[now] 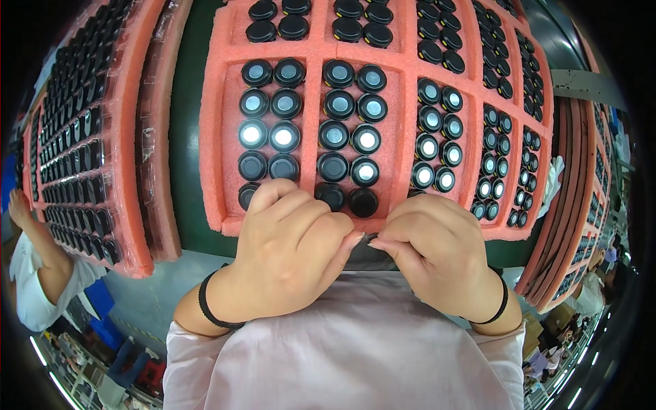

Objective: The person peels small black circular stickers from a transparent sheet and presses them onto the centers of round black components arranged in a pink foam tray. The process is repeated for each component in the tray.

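My left hand point(290, 242) and my right hand point(437, 249) meet at the front edge of a pink foam tray point(213, 137). The fingers of both are curled, with thumb and forefinger pinched together and the tips almost touching. Whatever lies between the fingertips is too small and hidden to make out. Round black parts stand in rows in the tray's compartments. Many have a shiny pale disc on top, such as one part point(367, 139); others look plain dark, such as the part point(363, 202) just beyond my fingertips. My left knuckles cover some of the nearest row.
Stacked pink trays point(130, 225) with black parts under clear plastic stand at the left. More stacked trays point(570, 205) rise at the right. The dark green work surface point(188, 164) shows between them. Another person's arm point(48, 253) is at the far left.
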Demonstrator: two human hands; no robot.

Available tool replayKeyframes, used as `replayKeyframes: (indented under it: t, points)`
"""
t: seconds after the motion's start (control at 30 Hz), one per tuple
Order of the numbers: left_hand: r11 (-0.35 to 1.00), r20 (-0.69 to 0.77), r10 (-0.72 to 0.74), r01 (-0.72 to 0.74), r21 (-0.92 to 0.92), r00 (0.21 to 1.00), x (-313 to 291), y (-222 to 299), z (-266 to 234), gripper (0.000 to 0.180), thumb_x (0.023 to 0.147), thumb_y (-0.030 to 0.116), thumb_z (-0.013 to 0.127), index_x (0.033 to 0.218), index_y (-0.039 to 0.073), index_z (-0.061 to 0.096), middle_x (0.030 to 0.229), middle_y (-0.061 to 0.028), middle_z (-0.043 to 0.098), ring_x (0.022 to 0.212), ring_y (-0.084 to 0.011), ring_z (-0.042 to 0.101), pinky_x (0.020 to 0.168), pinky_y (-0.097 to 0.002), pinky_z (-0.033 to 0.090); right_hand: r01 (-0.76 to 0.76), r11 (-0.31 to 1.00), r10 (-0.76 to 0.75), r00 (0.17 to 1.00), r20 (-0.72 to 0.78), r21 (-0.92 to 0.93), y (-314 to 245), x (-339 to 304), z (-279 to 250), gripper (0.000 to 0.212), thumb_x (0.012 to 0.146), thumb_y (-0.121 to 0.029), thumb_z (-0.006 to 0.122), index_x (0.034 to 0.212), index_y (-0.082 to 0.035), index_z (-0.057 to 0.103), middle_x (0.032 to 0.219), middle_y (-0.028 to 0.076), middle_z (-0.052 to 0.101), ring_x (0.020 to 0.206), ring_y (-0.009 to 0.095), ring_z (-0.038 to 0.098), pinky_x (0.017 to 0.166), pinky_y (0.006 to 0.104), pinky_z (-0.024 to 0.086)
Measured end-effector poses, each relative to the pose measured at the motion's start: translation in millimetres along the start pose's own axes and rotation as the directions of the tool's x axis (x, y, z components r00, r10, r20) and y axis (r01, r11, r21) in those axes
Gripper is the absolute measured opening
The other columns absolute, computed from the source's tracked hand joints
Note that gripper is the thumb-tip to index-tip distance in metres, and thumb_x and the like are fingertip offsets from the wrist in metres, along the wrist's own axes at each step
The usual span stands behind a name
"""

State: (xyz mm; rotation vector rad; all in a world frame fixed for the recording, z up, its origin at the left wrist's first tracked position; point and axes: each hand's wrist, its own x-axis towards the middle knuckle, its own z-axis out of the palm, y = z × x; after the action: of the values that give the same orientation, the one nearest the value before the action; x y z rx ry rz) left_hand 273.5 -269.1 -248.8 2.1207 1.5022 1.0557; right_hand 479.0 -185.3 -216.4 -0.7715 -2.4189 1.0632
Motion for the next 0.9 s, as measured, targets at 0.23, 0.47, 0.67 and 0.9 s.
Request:
replayKeyframes:
  t: [0.23, 0.47, 0.67, 0.9]
  points:
    - [0.996, 0.014, -0.075, 0.076, -0.046, 0.997, 2.7, 0.3, -3.4, 0.016, 0.081, 0.004, 0.077, 0.091, 0.004, 0.064, 0.076, -0.0081, 0.061, 0.068, -0.0281, 0.058, 0.075, -0.0421, 0.044, 0.001, 1.0, -0.001, 1.0, 0.007, 0.002, -0.3, 5.4, 0.8, 0.022, 0.072, 0.001, 0.082, 0.085, -0.004, 0.066, 0.087, 0.008, 0.066, 0.077, 0.029, 0.064, 0.066, 0.0386, 0.049]
    - [0.992, -0.008, -0.115, 0.115, -0.051, 0.993, -1.8, -4.6, -4.2, 0.013, 0.082, 0.002, 0.074, 0.089, 0.003, 0.063, 0.078, -0.0113, 0.062, 0.069, -0.0316, 0.058, 0.077, -0.0435, 0.045, 0.013, 0.997, -0.026, 0.981, 0.192, 0.074, -0.8, 24.1, -19.8, 0.021, 0.077, -0.002, 0.082, 0.086, -0.005, 0.064, 0.092, 0.008, 0.058, 0.083, 0.026, 0.059, 0.072, 0.0359, 0.047]
    - [1.0, 0.092, -0.013, 0.014, -0.009, 0.996, -3.2, -4.6, -2.7, 0.02, 0.079, 0.01, 0.078, 0.091, 0.006, 0.063, 0.101, -0.0099, 0.067, 0.094, -0.0292, 0.063, 0.089, -0.0481, 0.046, -0.16, 0.981, 0.131, 0.963, 0.235, 0.109, 22.1, 47.1, -23.7, 0.017, 0.084, -0.004, 0.077, 0.09, -0.003, 0.062, 0.094, 0.008, 0.054, 0.086, 0.024, 0.057, 0.075, 0.0346, 0.047]
    - [0.996, 0.116, 0.074, -0.08, 0.049, 0.99, -4.2, -1.9, 11.6, 0.023, 0.074, 0.01, 0.078, 0.087, 0.007, 0.059, 0.123, -0.0094, 0.07, 0.116, -0.0296, 0.063, 0.103, -0.054, 0.045, -0.146, 0.987, 0.157, 0.965, 0.212, -0.064, 34.7, 48.5, -11.4, 0.012, 0.088, -0.003, 0.07, 0.093, 0.0, 0.059, 0.093, 0.011, 0.055, 0.086, 0.028, 0.058, 0.079, 0.037, 0.048]
